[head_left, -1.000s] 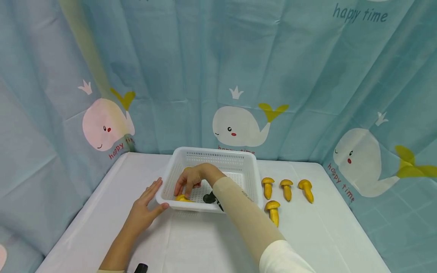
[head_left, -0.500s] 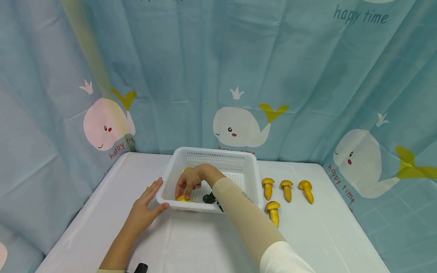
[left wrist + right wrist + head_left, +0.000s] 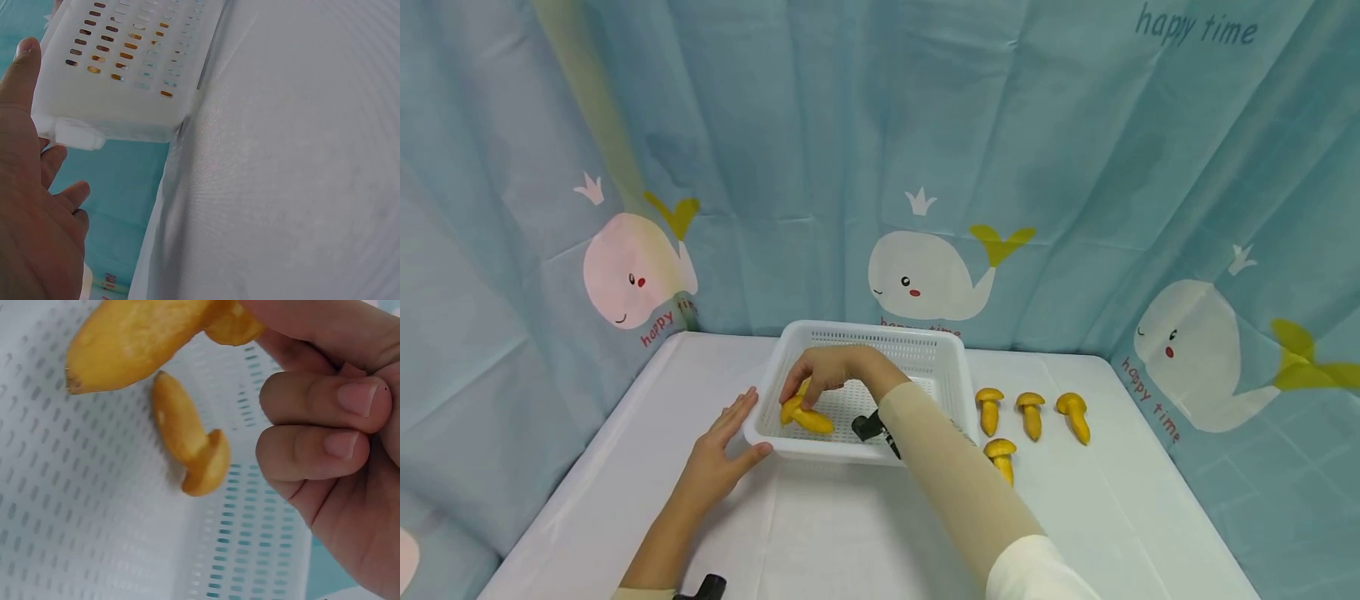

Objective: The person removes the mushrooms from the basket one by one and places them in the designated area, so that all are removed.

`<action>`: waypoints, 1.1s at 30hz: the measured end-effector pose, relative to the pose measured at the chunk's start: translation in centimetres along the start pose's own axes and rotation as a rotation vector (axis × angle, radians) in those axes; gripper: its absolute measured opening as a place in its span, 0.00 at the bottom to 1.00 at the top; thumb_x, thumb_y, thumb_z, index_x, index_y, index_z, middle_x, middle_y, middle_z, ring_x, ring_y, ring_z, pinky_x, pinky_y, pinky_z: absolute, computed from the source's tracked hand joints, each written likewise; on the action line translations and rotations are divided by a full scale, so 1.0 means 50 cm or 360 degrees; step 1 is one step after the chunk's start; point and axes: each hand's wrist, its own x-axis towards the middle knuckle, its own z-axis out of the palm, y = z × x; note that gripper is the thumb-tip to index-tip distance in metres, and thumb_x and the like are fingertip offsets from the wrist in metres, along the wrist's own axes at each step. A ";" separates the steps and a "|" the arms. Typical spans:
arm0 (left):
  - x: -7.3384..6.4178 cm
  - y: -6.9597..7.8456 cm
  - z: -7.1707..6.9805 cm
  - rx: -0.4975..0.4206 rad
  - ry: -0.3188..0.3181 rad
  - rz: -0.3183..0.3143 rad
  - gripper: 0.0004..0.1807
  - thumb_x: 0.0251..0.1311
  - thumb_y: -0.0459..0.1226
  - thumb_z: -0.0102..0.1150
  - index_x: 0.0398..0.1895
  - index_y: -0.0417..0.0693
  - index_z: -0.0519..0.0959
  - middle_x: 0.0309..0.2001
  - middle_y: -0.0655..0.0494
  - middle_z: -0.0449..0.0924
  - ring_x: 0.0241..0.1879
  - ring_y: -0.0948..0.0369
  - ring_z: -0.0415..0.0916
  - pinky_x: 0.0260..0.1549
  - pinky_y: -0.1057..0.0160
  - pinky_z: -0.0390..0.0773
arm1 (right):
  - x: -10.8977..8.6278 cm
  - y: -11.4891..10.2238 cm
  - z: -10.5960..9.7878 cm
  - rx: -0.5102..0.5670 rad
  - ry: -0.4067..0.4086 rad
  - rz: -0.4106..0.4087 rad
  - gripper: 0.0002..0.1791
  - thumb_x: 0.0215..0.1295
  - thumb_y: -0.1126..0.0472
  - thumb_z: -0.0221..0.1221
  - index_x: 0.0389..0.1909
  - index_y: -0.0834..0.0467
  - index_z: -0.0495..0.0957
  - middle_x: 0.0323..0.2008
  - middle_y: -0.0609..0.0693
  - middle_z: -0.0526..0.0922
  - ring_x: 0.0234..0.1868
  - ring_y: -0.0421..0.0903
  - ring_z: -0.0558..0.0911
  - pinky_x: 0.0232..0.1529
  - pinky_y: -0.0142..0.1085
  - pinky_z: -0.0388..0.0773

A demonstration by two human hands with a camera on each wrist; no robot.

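My right hand [image 3: 823, 368] is inside the white perforated basket [image 3: 850, 453] and pinches a yellow mushroom [image 3: 814, 422] by its cap end, the stem pointing to the right. In the right wrist view the held mushroom [image 3: 131, 347] is above the basket floor, with the ring and little fingers curled beside it. A second yellow mushroom [image 3: 181, 422] lies in the basket below. With fairly straight fingers, my left hand [image 3: 718, 462] rests against the basket's near left corner. The left wrist view has its thumb [image 3: 24, 75] along the basket's wall.
To the basket's right, several yellow mushrooms lie on the white table: three in a back row, including the rightmost mushroom [image 3: 1074, 418], and a nearer mushroom [image 3: 1002, 458]. A blue curtain [image 3: 820, 167] with whale prints hangs behind the table [image 3: 850, 542].
My right hand has risen slightly with the mushroom between its fingers, so more of the stem shows above the basket's front rim. The left hand keeps its place at the corner.
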 end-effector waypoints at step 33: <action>0.001 0.003 -0.002 0.0020 -0.0012 -0.0039 0.50 0.56 0.47 0.75 0.81 0.66 0.59 0.80 0.56 0.57 0.79 0.42 0.53 0.72 0.30 0.57 | -0.217 -0.023 0.042 0.0117 0.1226 -0.0078 0.18 0.67 0.61 0.67 0.54 0.39 0.85 0.57 0.40 0.83 0.34 0.45 0.80 0.32 0.35 0.80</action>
